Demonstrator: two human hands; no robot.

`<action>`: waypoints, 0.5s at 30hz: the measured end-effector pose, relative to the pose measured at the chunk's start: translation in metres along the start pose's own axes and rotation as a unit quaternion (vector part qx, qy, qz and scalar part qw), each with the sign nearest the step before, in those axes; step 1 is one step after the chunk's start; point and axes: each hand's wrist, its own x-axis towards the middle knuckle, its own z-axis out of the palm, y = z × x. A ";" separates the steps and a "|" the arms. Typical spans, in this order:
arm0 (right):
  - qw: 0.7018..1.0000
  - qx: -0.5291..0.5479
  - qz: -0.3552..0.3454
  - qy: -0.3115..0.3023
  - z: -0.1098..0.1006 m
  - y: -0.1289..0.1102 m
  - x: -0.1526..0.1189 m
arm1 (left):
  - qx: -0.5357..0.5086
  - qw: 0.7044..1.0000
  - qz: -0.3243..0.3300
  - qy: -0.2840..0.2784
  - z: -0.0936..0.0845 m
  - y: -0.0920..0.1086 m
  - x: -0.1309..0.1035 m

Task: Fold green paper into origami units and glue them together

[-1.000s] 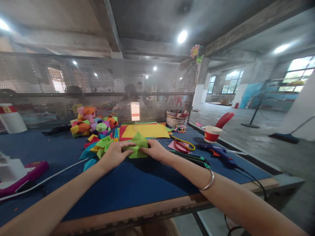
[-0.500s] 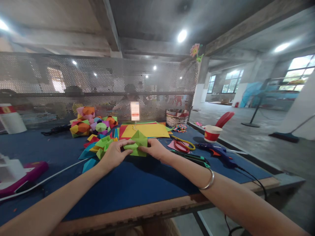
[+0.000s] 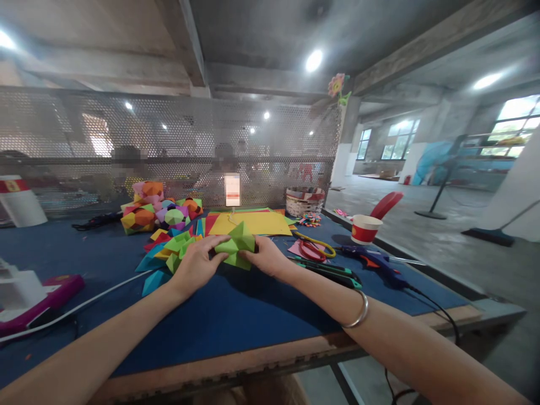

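Observation:
A light green sheet of folded paper (image 3: pixel 239 243) is held up between my two hands, its creases standing in points. My left hand (image 3: pixel 201 260) pinches its left edge between thumb and fingers. On the other side my right hand (image 3: pixel 266 256) grips the right edge, thumb in front and fingers behind. Close to my left hand lies a heap of folded paper pieces (image 3: pixel 174 247) in green, yellow, red and blue. Behind the green paper is a stack of coloured sheets with a yellow sheet (image 3: pixel 257 223) on top.
To the right lie scissors (image 3: pixel 314 250), a box cutter (image 3: pixel 333 271), a glue gun (image 3: pixel 375 260) and a paper cup (image 3: pixel 365 230). Finished paper balls (image 3: pixel 145 216) sit back left. A woven basket (image 3: pixel 304 201) stands by the mesh screen (image 3: pixel 177 135). A white cable (image 3: pixel 101 293) crosses the left side.
The green paper has bent further between my hands, its folds drawn closer and its lower edge tilted. Both hands stay in nearly the same place, still holding it.

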 end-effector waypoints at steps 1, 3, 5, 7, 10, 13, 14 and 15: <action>1.000 -0.007 -0.006 -0.002 0.000 -0.001 0.000 | 0.002 1.000 -0.002 0.003 0.000 0.000 0.000; 1.000 -0.019 -0.017 -0.006 0.000 -0.002 0.000 | 0.005 1.000 -0.005 0.009 0.000 -0.001 0.000; 0.999 -0.032 -0.026 -0.008 0.000 -0.004 0.000 | 0.007 1.000 -0.008 0.015 0.000 -0.002 0.000; 0.998 -0.048 -0.032 -0.012 0.000 -0.005 -0.001 | 0.009 1.000 -0.014 0.020 0.001 -0.003 0.001; 0.997 -0.070 -0.035 -0.021 -0.001 -0.007 -0.002 | 0.006 0.999 -0.027 0.021 0.001 -0.004 0.001; 0.996 -0.084 -0.034 -0.027 -0.001 -0.007 -0.003 | -0.004 0.999 -0.043 0.020 0.001 -0.005 0.002; 0.995 -0.086 -0.033 -0.028 -0.001 -0.008 -0.004 | -0.008 0.999 -0.048 0.019 0.001 -0.005 0.002; 0.995 -0.087 -0.032 -0.029 -0.001 -0.008 -0.004 | -0.013 0.998 -0.054 0.019 0.000 -0.006 0.002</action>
